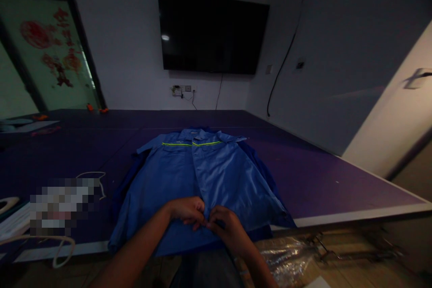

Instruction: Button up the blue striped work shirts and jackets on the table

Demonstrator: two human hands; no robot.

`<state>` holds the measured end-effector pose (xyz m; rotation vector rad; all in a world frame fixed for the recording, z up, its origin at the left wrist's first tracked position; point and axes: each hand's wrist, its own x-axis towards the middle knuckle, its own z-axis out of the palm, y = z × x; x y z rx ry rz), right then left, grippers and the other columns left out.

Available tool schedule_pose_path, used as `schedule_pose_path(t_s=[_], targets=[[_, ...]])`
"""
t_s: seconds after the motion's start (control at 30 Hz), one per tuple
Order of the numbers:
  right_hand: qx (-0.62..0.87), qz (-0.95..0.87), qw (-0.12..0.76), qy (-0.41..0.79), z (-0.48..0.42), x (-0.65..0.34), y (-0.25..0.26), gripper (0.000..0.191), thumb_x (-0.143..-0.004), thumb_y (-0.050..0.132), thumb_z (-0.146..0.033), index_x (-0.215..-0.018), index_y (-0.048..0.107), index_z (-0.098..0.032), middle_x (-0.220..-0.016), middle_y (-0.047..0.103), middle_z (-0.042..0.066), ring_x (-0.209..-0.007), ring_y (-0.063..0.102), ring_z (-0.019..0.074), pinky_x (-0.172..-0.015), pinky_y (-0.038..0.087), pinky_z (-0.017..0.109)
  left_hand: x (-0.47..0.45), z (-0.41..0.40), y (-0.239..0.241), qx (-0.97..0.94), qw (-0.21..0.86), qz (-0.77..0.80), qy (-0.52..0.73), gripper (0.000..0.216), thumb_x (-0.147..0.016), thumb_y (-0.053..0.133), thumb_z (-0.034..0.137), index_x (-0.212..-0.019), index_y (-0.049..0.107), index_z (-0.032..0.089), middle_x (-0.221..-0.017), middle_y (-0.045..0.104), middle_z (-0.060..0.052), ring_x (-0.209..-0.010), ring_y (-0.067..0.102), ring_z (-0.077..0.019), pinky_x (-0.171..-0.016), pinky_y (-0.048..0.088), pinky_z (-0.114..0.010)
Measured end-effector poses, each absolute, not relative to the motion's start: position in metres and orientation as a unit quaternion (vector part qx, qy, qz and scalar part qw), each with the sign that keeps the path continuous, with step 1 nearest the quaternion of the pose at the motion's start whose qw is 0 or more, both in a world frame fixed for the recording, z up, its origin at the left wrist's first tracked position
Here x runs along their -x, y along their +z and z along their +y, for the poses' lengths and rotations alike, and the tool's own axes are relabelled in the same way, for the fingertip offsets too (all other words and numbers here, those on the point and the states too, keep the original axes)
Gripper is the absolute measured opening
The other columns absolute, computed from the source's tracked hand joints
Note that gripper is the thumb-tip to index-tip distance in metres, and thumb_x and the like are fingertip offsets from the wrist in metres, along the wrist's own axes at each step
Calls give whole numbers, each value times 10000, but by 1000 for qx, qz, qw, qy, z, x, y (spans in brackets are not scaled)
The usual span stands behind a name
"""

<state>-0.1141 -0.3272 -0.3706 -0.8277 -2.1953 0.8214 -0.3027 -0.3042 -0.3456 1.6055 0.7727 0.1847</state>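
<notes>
A blue short-sleeved work shirt (168, 171) with yellow-green chest stripes lies spread on the purple table, its collar away from me. Beneath it, darker blue cloth (259, 162) shows along the sides. Low on the shirt's front opening, my left hand (189, 211) has its fingers closed in a pinch on the cloth edge. My right hand (225, 221) pinches the same edge just beside it, the fingertips of both hands nearly touching. Whether a button sits between the fingers is too dark and small to make out.
The purple table (313, 175) has a white front edge. At the left lie a blurred-out bag or packet with a cord (101, 184) and papers (16, 220). Clear plastic wrapping (286, 261) is below the table at right. A dark television (212, 31) hangs on the wall.
</notes>
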Motion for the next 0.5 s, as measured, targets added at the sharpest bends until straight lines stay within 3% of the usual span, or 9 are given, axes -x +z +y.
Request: schedule_pose_path(t_s=[0.33, 0.5], targets=[[311, -843, 305, 317, -322, 114, -372, 166, -748, 593, -304, -649, 620, -174, -711, 613, 19, -709, 573, 131, -646, 407, 230, 302, -299, -351, -679, 643, 343, 82, 208, -645, 628, 315, -585, 601, 118, -421, 539, 40, -266, 312, -32, -274, 172, -167], [336, -825, 328, 315, -324, 119, -373, 168, -706, 632, -302, -599, 624, -173, -674, 612, 16, -681, 570, 133, -633, 407, 233, 303, -297, -353, -679, 645, 342, 80, 213, -651, 623, 312, -584, 606, 110, -385, 513, 42, -252, 310, -34, -270, 171, -163]])
